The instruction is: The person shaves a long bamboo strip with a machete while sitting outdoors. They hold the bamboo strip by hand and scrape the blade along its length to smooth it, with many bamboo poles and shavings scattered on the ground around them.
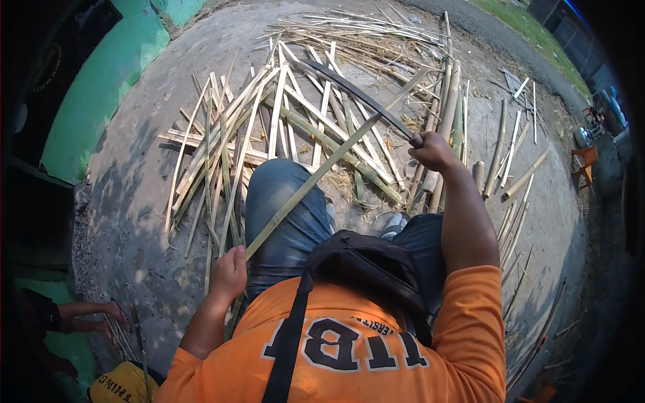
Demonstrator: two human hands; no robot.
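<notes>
My left hand (230, 271), low by my left thigh, is closed around the near end of a long bamboo strip (309, 183). The strip slants up and away to the right, passing over my left knee. My right hand (431, 150) grips the dark handle of a machete (353, 87). Its long dark blade points away to the left and crosses the strip toward the strip's far end. Whether the edge touches the strip or has cut into it, I cannot tell. Beyond my knees lies a loose pile of split bamboo strips (275, 111).
Thick bamboo poles (449, 111) lie right of the pile, with shorter cut pieces (525, 176) farther right. Thin strips (336, 33) spread at the back. A green wall (107, 94) stands on the left. At lower left are another person's legs (87, 316). A black bag (369, 269) rests on my lap.
</notes>
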